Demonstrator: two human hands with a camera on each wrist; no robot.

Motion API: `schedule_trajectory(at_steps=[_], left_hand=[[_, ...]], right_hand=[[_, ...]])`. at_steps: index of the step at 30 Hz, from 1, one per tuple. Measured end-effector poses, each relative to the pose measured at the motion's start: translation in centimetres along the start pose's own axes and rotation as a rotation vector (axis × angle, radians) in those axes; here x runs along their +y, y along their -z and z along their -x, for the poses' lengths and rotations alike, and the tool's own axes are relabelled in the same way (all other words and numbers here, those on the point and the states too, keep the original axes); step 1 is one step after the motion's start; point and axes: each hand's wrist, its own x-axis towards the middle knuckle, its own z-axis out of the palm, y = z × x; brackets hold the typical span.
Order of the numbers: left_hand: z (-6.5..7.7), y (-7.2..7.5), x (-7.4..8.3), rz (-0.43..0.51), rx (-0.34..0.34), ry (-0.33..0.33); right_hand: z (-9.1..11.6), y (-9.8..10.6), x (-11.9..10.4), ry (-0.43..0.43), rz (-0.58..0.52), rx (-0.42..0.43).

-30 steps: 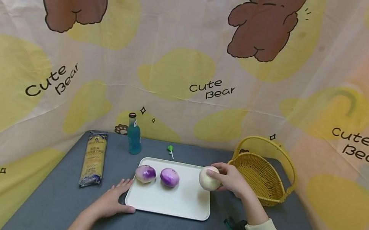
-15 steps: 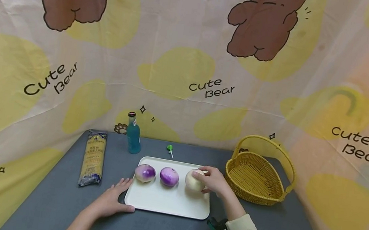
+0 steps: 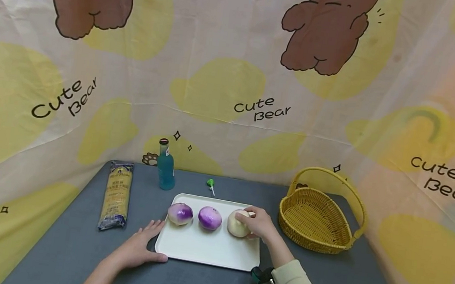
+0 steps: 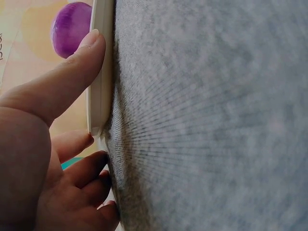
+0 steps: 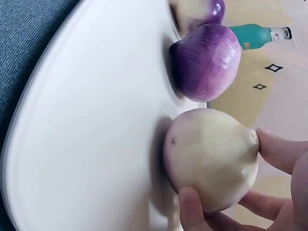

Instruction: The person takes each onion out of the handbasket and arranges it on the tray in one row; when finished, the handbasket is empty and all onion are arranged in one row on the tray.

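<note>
A white tray (image 3: 207,252) lies on the dark table with a cream-and-purple onion (image 3: 180,214) at its left and a purple onion (image 3: 210,218) in the middle. At its right side my right hand (image 3: 258,222) grips a pale onion (image 3: 238,224) between thumb and fingers. Up close in the right wrist view, this pale onion (image 5: 209,159) shows a purple blush on the side near the tray, right at the tray's surface. My left hand (image 3: 140,245) rests at the tray's front left corner, fingers spread, with the thumb (image 4: 72,79) against the rim.
A yellow wicker basket (image 3: 316,219) stands to the right of the tray. Behind the tray are a green lollipop (image 3: 211,185) and a blue bottle (image 3: 166,170). A yellow plastic packet (image 3: 116,197) lies at the left. A bear-print cloth (image 3: 217,88) hangs round the table.
My right hand has carried the pale onion left and down from the tray's right edge to beside the purple onion. The left hand has stayed at the tray's corner.
</note>
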Motion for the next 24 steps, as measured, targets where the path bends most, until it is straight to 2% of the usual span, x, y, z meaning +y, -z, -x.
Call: schedule_trajectory(at_steps=[14, 24], left_hand=[[-0.1, 0.1, 0.3, -0.004, 0.005, -0.028], [-0.1, 0.3, 0.0, -0.007, 0.005, -0.022]], right_hand=[[0.0, 0.1, 0.6, 0.023, 0.065, -0.054], [0.8, 1.3, -0.1, 0.045, 0.104, -0.036]])
